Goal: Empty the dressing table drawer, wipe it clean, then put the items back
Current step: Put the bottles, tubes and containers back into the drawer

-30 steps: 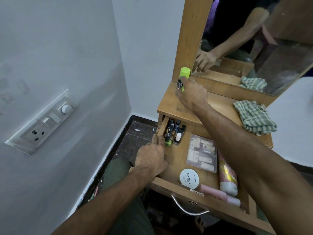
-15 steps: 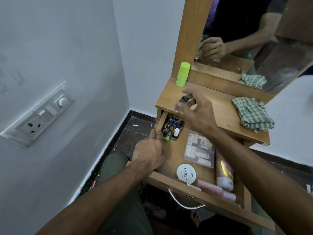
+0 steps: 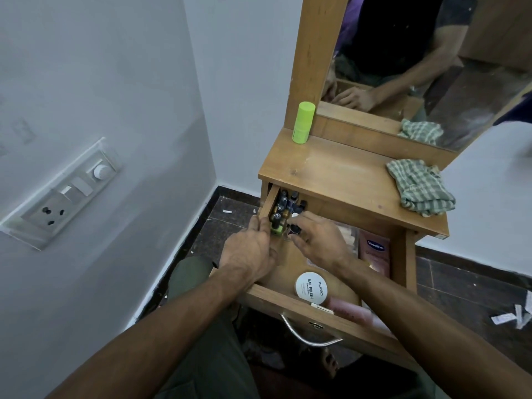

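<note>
The open wooden drawer (image 3: 288, 300) holds a cluster of small dark bottles (image 3: 283, 208) at its back left corner. The right hand (image 3: 316, 243) has its grip pinched round a small dark-capped bottle (image 3: 295, 229) beside them; the left hand (image 3: 250, 251) rests open-fingered against the drawer's left wall. A green checked cloth (image 3: 420, 187) and a lime-green cylinder (image 3: 302, 122) sit on the table (image 3: 339, 174).

On the worktop (image 3: 339, 171) a stick container (image 3: 302, 122) stands back left, a cloth (image 3: 420, 187) right; below, the open drawer (image 3: 288, 298) holds small bottles (image 3: 283, 210) back left — a round tin (image 3: 312, 287) in front.
</note>
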